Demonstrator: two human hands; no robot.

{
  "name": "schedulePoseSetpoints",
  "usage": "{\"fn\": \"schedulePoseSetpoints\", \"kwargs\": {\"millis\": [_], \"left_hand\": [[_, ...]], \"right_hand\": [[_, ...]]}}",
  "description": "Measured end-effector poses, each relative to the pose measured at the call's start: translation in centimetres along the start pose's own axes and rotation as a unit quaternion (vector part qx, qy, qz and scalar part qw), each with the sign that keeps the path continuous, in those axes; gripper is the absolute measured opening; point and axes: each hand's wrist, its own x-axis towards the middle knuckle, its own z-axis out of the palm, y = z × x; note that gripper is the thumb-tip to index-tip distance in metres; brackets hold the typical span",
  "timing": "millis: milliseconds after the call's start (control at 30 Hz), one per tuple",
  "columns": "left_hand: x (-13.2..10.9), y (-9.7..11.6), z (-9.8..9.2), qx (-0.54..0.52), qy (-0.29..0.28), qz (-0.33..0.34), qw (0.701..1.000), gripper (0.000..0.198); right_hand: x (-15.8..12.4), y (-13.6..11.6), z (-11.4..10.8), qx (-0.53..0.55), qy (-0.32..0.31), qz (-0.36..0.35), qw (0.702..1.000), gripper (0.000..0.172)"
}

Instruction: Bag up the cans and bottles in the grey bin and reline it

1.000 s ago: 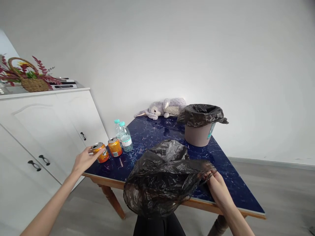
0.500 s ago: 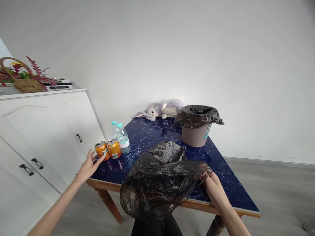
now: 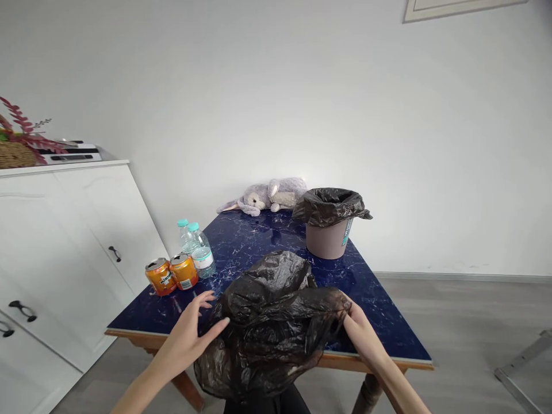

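Observation:
A crumpled black plastic bag [image 3: 271,322] hangs over the near edge of the dark blue marbled table [image 3: 379,310]. My right hand [image 3: 360,330] pinches the bag's rim on its right side. My left hand [image 3: 192,330] is open, fingers spread, reaching to the bag's left side and just touching it. Two orange drink cans [image 3: 171,273] stand at the table's left edge, left of my left hand.
Two small water bottles [image 3: 196,250] stand behind the cans. A grey bin [image 3: 328,237] lined with a black bag sits further back, with a plush toy [image 3: 263,195] by the wall. A white cabinet [image 3: 64,241] stands to the left.
My left hand has left the orange cans and moved right to the black bag. The view has shifted right; my right hand keeps its hold.

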Motion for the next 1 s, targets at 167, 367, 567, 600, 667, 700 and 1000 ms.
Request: {"fn": "schedulePoseSetpoints", "kwargs": {"millis": [167,367,567,600,667,700,1000], "left_hand": [[1.5,-0.1,0.6,0.018,-0.016,0.019,1.000,0.047],[2.9,-0.1,-1.6,0.002,0.089,0.012,0.996,0.041],[2.5,6.0,-0.5,0.045,0.168,0.143,0.974,0.033],[2.3,7.2,0.1,0.043,0.119,0.163,0.978,0.035],[2.0,9.0,1.5,0.043,0.008,0.185,0.982,0.040],[1.8,9.4,2.1,0.044,-0.037,0.187,0.981,0.041],[1.5,2.6,5.3,0.101,-0.003,0.101,0.990,0.055]], "right_hand": [[-3.2,-5.4,-0.7,-0.142,-0.186,-0.009,0.972,0.040],[-2.5,-8.2,-3.8,-0.256,-0.207,-0.029,0.944,0.032],[6.1,-2.7,1.1,-0.364,-0.091,-0.200,0.905,0.042],[7.3,-1.8,2.4,-0.403,-0.105,-0.207,0.885,0.047],[8.8,-0.2,4.6,-0.478,-0.147,-0.192,0.844,0.055],[9.1,0.4,5.4,-0.502,-0.166,-0.182,0.829,0.058],[4.6,0.6,5.7,-0.573,-0.113,-0.191,0.789,0.051]]}}
